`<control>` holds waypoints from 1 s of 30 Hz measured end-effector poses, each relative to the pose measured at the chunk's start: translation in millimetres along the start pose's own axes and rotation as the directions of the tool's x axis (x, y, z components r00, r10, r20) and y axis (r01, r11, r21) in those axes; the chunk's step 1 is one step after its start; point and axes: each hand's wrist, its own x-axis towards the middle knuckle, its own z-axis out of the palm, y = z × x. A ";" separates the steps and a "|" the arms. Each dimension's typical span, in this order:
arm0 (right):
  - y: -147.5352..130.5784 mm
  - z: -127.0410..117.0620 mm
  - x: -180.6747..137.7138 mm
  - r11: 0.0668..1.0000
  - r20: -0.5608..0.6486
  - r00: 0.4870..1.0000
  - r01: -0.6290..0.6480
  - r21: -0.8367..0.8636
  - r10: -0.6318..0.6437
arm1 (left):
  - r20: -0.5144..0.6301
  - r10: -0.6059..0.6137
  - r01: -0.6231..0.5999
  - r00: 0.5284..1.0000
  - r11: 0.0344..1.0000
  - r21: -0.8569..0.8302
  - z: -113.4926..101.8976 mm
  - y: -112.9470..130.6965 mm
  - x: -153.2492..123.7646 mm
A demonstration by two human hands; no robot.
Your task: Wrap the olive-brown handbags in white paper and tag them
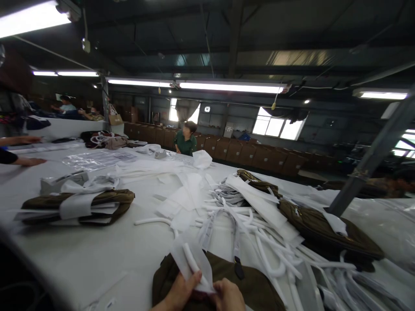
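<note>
At the bottom middle, my left hand (182,288) is closed on a thin white packing sheet (204,263), its thumb against a white foam rod (192,259) lying along the sheet. My right hand (228,295) pinches the lower right corner of the same sheet. Both hands are over an olive-brown bag (253,280) lying on the table. A light grey strap (237,242) with a dark end rises in a loop from the bag's far edge. The bag's near side is partly hidden by my hands and cut off by the frame.
White foam rods (272,270) and white sheets (259,203) are heaped right of centre. Another olive bag (327,229) lies beside a slanted metal post (366,164). A wrapped bag (97,207) is at left. Another person's hands (30,161) rest at the far left; a person in green (185,140) is across the table.
</note>
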 end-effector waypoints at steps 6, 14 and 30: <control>27.8 -67.9 -30.9 0.982 -0.210 0.971 -0.083 0.168 0.118 | 0.348 0.133 -0.285 0.928 0.856 0.431 5.8 26.0 -31.5; 39.0 -73.3 -132.1 0.945 -0.375 0.872 0.323 -0.043 -0.315 | 0.645 -0.109 -0.421 0.756 0.674 0.607 8.6 78.3 -21.7; -3.2 27.5 -90.3 0.841 -0.346 0.792 0.354 -0.409 -0.502 | 0.724 -0.224 -0.552 0.652 0.515 0.656 21.6 93.9 -21.9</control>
